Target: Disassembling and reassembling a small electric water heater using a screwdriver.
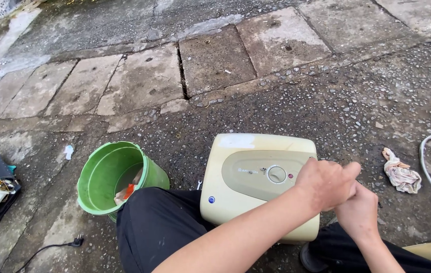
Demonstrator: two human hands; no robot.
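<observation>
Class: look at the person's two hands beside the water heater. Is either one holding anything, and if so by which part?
It cannot be told. The left hand is clasped over the right hand at the heater's right edge, hiding anything gripped.

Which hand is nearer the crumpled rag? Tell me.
Right. The right hand is left of the rag, apart from it; the left hand lies over it, farther from the rag.

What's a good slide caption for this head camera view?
Both hands clasp at the cream water heater's right edge, green bucket beside it.
</observation>
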